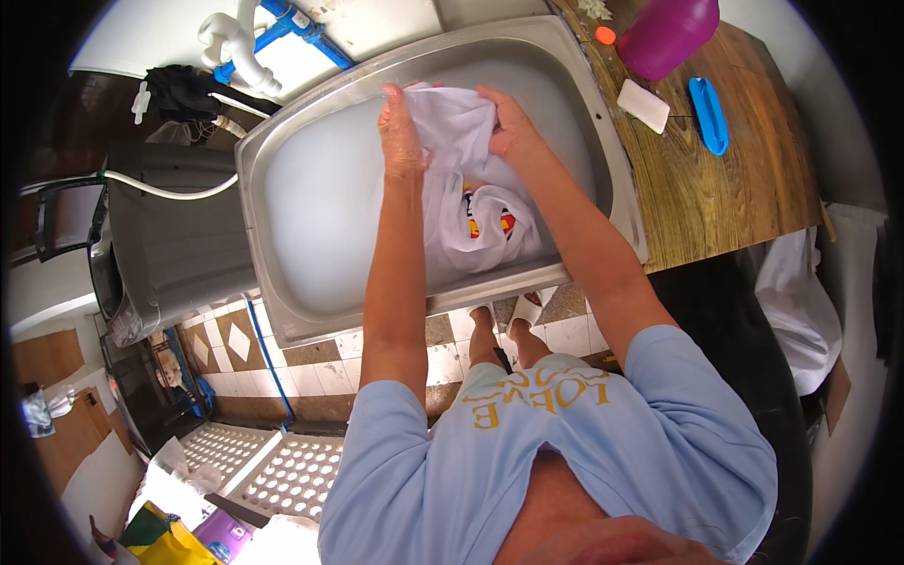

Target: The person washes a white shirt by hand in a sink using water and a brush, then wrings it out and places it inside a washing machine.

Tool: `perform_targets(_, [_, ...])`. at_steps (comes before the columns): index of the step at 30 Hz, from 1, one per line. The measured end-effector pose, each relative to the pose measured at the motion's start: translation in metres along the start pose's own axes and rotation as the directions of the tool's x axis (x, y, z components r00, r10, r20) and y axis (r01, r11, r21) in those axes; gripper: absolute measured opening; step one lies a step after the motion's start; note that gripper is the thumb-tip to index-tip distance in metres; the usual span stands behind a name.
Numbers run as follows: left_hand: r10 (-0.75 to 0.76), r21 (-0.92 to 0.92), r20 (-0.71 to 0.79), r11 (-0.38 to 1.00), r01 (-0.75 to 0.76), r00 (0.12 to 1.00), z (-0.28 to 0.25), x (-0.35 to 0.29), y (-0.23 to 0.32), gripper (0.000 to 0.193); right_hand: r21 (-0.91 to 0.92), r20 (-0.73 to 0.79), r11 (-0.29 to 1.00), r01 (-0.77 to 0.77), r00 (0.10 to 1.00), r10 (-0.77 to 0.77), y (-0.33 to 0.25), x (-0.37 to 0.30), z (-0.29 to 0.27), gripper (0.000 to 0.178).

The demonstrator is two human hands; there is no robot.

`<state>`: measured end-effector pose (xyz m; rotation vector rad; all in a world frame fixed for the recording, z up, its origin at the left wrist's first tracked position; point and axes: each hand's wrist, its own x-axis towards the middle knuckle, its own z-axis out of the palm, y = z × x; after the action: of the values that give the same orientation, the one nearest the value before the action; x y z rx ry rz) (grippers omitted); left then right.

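A wet white cloth garment is stretched between my two hands above a metal sink full of cloudy, whitish water. My left hand grips its left side, thumb up and wet with suds. At the other side my right hand closes on the fabric, its fingertips partly hidden behind the cloth. The lower part of the garment trails down into the near part of the sink, bunched in folds, with a red, yellow and black print showing among them.
Right of the sink, a wooden counter bears a white soap bar, a blue oblong tray, an orange cap and a purple jug. White and blue pipes stand behind; a dark grey machine is at left.
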<state>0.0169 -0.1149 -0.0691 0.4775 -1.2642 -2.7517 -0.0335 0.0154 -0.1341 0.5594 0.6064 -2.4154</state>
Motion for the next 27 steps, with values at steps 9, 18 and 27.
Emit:
perform_targets(9, [0.554, 0.681, 0.497, 0.228, -0.696, 0.668, 0.032, 0.003, -0.066, 0.028, 0.269, 0.318, 0.961, 0.063, 0.936, -0.151, 0.032, -0.023, -0.008, 0.025])
perform_targets(18, [0.598, 0.709, 0.468, 0.186, -0.680, 0.651, 0.023, 0.033, -0.066, 0.028, 0.242, 0.484, 0.967, -0.077, 0.874, -0.051, 0.023, 0.018, -0.029, 0.030])
perform_targets(27, [0.246, 0.118, 0.020, 0.962, -0.246, 0.969, 0.054, 0.004, -0.036, 0.035, -0.105, -0.166, 0.985, 0.138, 0.974, -0.154, 0.009, -0.018, 0.006, 0.046])
